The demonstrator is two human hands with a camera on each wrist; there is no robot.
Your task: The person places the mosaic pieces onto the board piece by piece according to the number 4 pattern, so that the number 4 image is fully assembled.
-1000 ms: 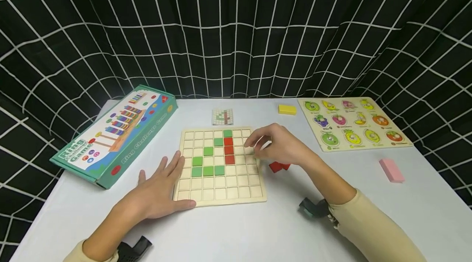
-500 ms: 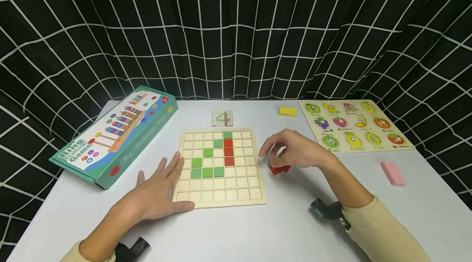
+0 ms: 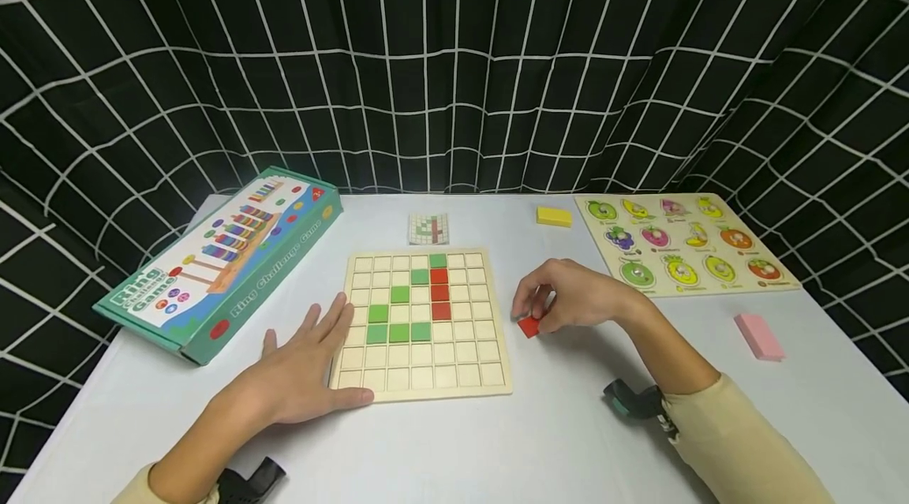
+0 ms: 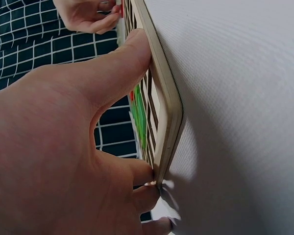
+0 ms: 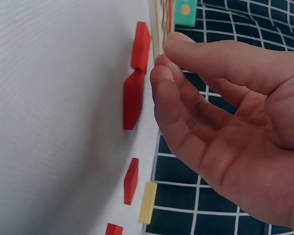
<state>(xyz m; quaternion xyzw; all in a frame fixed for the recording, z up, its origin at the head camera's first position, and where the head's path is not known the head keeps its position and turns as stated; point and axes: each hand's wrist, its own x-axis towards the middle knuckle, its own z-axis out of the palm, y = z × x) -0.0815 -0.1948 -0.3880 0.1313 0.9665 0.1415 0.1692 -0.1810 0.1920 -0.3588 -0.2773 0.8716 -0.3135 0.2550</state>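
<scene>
A square wooden grid board lies on the table, holding several green tiles and a column of three red tiles. My left hand rests at the board's left side with fingers spread. Its thumb lies on the near rim, as the left wrist view shows too. Right of the board, my right hand reaches down over a loose red tile, fingers bent and thumb close to it. In the right wrist view several loose red tiles lie below the fingertips, and no tile shows between them.
A small pattern card lies beyond the board. At left is a green game box. A yellow block, a fruit puzzle board and a pink block lie to the right. A black gridded curtain surrounds the table.
My right hand has moved from above the board's right edge, rightward and down to the loose red tiles. My left hand stays in place at the board.
</scene>
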